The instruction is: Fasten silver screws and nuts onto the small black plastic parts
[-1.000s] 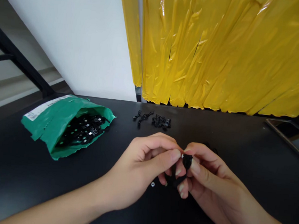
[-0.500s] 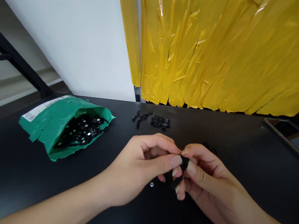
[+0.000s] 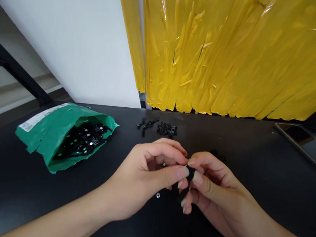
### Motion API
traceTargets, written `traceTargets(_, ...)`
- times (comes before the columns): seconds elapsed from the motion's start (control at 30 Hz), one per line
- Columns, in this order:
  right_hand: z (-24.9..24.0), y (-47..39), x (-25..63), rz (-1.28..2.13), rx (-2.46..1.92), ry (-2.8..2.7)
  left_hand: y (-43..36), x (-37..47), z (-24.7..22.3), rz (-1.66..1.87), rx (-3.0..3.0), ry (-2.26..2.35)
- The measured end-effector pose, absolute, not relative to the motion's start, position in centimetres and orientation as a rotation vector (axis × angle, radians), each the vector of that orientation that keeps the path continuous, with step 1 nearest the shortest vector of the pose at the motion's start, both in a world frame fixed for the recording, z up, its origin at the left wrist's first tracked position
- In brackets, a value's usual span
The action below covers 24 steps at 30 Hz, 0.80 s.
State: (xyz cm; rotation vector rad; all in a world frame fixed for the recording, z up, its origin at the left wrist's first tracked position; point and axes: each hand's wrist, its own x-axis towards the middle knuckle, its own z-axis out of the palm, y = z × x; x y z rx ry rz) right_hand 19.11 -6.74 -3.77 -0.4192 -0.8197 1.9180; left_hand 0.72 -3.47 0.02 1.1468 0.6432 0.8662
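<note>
Between my two hands, above the table, is a small black plastic part [image 3: 190,172], mostly covered by the fingers. My left hand [image 3: 153,173] pinches its left side with thumb and fingertips. On the other side, my right hand [image 3: 213,182] grips it between thumb and index finger, with the other fingers curled below. A dark narrow piece of it hangs down between the fingers. On the table under my left hand lies a small silvery ring-like piece [image 3: 158,195]. Another tiny shiny piece [image 3: 164,164] shows behind the left fingers.
An opened green plastic bag [image 3: 46,134] full of black parts lies at left. Small black parts [image 3: 167,128] are heaped at the back of the black table [image 3: 236,136], with several looser ones beside them. A phone-like device [image 3: 305,144] rests at right. Yellow plastic sheeting [image 3: 221,57] hangs behind.
The view has shifted slightly, so the table things appear a little further left. Both hands keep their pinch on the black part, and a tiny shiny piece behind the left fingers now shows.
</note>
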Motion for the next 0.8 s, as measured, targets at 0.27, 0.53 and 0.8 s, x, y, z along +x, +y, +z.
traceTargets(0.27, -3.59, -6.64, 19.1, 1.913, -0.434, -0.827, -3.54, 0.61, 0.1, 0.914, 1.317, 0.727)
traceTargets(0.53, -3.44, -6.59, 19.15, 1.904, -0.434, -0.831, -3.16, 0.66, 0.07, 0.876, 1.26, 0.68)
traceTargets(0.8, -3.41, -6.5, 19.25, 1.909, -0.423, -0.841, -3.22, 0.21, 0.2, 0.843, 1.288, 0.678)
